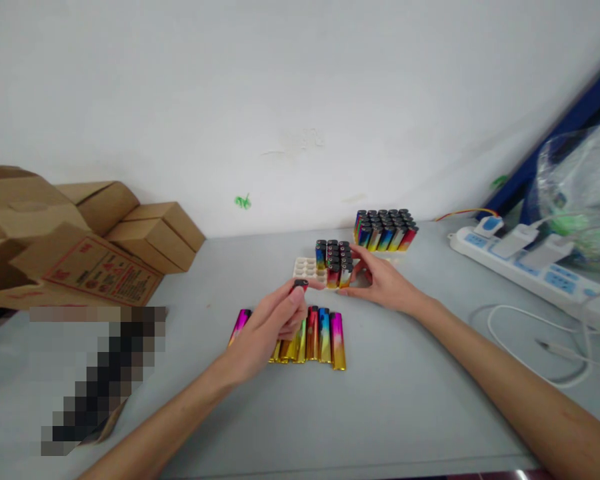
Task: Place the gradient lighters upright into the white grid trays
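A pale tray (305, 269) with round holes lies near the middle of the table, its left part bare. Upright lighters (333, 255) with black tops stand in its right part. My right hand (380, 280) is at the tray's right side, thumb and fingers curved around a lighter (346, 275) at the near right corner. Closer to me, my left hand (275, 317) is closed on a lighter (301, 285) whose black top shows above the thumb. Under and beside that hand lies a row of shiny colored lighters (325, 335), partly hidden.
Behind the tray, a full block of upright lighters (386, 230) stands by the wall. Cardboard boxes (153, 233) are at the left. A white power strip (525, 263) with plugs and a white cable (535, 380) lie at the right, near clear plastic (580, 187).
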`<state>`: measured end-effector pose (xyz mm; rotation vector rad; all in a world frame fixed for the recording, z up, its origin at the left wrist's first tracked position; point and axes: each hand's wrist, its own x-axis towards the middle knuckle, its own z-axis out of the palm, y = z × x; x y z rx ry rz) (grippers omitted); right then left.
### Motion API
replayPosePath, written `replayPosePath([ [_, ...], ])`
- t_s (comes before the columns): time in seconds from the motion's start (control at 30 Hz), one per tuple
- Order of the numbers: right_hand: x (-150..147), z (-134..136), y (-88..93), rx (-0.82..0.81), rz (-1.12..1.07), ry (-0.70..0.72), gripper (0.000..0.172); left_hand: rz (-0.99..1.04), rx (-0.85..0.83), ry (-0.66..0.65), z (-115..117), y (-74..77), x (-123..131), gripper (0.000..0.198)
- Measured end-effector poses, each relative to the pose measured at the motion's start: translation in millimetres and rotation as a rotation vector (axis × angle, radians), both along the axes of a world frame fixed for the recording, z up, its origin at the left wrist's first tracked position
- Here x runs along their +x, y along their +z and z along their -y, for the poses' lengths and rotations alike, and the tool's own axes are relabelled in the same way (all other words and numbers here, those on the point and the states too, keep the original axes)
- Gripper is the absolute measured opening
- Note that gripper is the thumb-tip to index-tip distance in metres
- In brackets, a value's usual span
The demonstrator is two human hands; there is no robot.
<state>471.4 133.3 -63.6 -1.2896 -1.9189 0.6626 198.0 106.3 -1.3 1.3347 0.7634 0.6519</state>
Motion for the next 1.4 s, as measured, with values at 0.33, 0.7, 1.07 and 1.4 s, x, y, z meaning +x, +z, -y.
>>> replayPosePath([
  [0.33,-1,1,3.6,-0.023,0.007,-0.004,0.092,-0.227,0.294,0.076,2,-0.3,1,0.028],
  [0.7,-1,1,1.0,-0.019,0.018,-0.009,0.09,-0.593,0.672,0.131,10,9.3,4,0.038],
  [1.07,1,0,-1.1,-0.007,0.016,0.001,0.09,-0.655,0.677,0.148,9,6.3,7,0.035],
  [1.4,-1,-1,0.5,0.004,0.001,0.004,0.091,-0.2,0.52,0.098,-13,4.1,3,0.018],
])
